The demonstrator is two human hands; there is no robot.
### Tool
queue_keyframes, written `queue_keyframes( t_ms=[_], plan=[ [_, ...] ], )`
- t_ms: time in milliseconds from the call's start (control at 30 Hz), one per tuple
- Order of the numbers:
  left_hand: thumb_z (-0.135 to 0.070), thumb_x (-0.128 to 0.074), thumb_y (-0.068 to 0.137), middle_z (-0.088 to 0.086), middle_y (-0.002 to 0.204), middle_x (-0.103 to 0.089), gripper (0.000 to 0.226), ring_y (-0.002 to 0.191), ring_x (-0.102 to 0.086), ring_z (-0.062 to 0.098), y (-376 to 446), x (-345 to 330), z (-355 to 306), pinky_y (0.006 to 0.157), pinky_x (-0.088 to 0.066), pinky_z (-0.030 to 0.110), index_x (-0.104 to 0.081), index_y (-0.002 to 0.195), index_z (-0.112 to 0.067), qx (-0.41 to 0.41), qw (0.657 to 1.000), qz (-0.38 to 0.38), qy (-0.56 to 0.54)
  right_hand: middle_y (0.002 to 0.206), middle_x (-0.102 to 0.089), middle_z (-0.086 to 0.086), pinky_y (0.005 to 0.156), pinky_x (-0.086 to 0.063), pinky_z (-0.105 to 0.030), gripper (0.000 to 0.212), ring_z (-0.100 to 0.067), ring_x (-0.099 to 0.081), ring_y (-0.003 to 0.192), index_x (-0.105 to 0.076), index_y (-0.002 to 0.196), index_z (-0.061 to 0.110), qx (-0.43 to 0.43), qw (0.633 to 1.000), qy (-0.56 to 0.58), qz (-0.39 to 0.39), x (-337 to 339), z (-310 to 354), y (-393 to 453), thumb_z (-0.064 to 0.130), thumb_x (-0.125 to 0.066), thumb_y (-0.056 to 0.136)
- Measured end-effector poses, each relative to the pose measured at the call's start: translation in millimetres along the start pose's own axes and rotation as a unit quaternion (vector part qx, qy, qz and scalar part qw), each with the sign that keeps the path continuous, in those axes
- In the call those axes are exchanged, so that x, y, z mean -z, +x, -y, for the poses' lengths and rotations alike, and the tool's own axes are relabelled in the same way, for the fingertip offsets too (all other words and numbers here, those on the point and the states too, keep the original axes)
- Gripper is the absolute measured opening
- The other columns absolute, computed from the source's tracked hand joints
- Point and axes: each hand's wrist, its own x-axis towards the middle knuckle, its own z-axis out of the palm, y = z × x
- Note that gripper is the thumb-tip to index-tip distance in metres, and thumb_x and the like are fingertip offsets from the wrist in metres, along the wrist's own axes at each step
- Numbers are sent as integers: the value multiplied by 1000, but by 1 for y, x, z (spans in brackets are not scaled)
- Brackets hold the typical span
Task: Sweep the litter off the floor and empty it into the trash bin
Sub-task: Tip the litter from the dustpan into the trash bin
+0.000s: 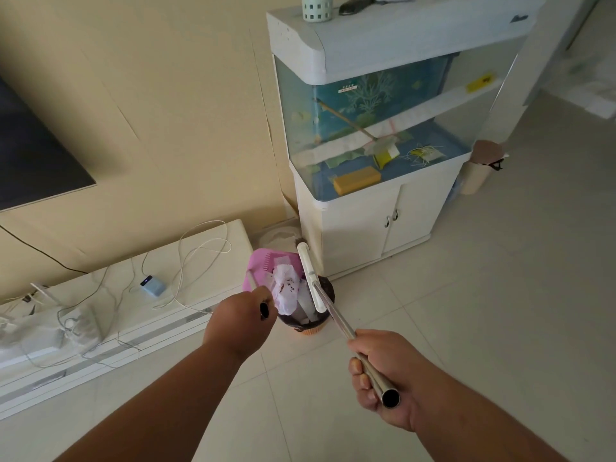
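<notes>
Litter looked light and crumpled, tipping off the pink dustpan over the bin; left hand clenched its handle, right hand gripped the broom.

You are looking at a soft, even daylight scene with a warm cast on the wall. The floor brightens toward the upper right, and shadows stay faint. The fish tank glass carries pale reflections. Your wide lens bends straight edges near the frame's borders, and the corners darken. Both forearms look slightly soft at the bottom edge.
</notes>
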Motion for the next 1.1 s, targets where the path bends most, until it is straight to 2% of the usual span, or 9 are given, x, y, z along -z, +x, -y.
queue_keyframes(
  t_ms=[133, 267, 367, 533, 633, 900, 1033, 1100],
  plan=[
    [-30, -61, 96, 4, 63, -64, 15, 61, -60, 31, -3, -4, 0, 55, -50, 37, -63, 85, -20, -29, 999, -4, 34, 60, -47, -5, 42, -25, -19, 14, -14, -35, 41, -45, 94, 20, 11, 1000, -4, 5, 3, 1, -4, 7, -42, 97],
    [-31, -61, 97, 2, 67, -68, 15, 63, -63, 29, -5, -4, -1, 53, -45, 35, -66, 88, -20, -48, 997, 9, 54, 61, -45, -6, 41, -26, -20, 18, -15, -35, 42, -47, 87, 20, 17, 1000, -3, 3, 5, 3, -4, 5, -40, 95],
    [-33, -59, 99, 0, 69, -68, 15, 62, -60, 25, -6, -3, -2, 52, -36, 30, -64, 89, -23, -63, 996, 16, 63, 61, -46, -5, 41, -27, -20, 17, -14, -35, 42, -48, 93, 20, 21, 1000, 0, 5, 4, 4, -5, 5, -40, 94],
    [-38, -55, 98, -2, 71, -67, 17, 65, -65, 26, -9, -5, -2, 57, -53, 34, -60, 89, -24, -78, 994, 26, 74, 60, -46, -5, 40, -27, -19, 17, -15, -35, 41, -46, 92, 20, 30, 1000, 1, 6, 3, 6, -9, 5, -41, 95],
    [-38, -55, 97, -2, 70, -66, 16, 64, -65, 26, -12, -5, -2, 60, -58, 37, -59, 88, -26, -89, 992, 27, 82, 59, -45, -5, 40, -27, -19, 17, -15, -34, 40, -44, 92, 21, 39, 999, -2, 8, 1, 6, -12, 4, -40, 94],
    [-40, -52, 97, -2, 73, -68, 18, 68, -68, 26, -17, -2, -7, 62, -59, 37, -61, 93, -25, -124, 984, 36, 122, 59, -46, -5, 42, -25, -19, 13, -14, -35, 41, -51, 94, 19, 64, 998, -1, 9, 0, 12, -26, 7, -47, 95],
    [-39, -53, 97, -5, 68, -58, 19, 61, -59, 24, -25, 0, -8, 60, -56, 34, -63, 93, -24, -141, 981, 24, 133, 59, -46, -5, 43, -24, -19, 17, -15, -35, 42, -56, 97, 17, 70, 998, 7, 7, 0, 12, -30, 5, -44, 95],
    [-39, -53, 98, -5, 68, -60, 19, 60, -60, 24, -30, -1, -8, 61, -56, 34, -64, 94, -24, -148, 979, 29, 137, 59, -46, -6, 44, -24, -19, 18, -15, -35, 42, -58, 95, 17, 72, 997, 9, 5, 1, 13, -32, 5, -44, 96]
  ],
)
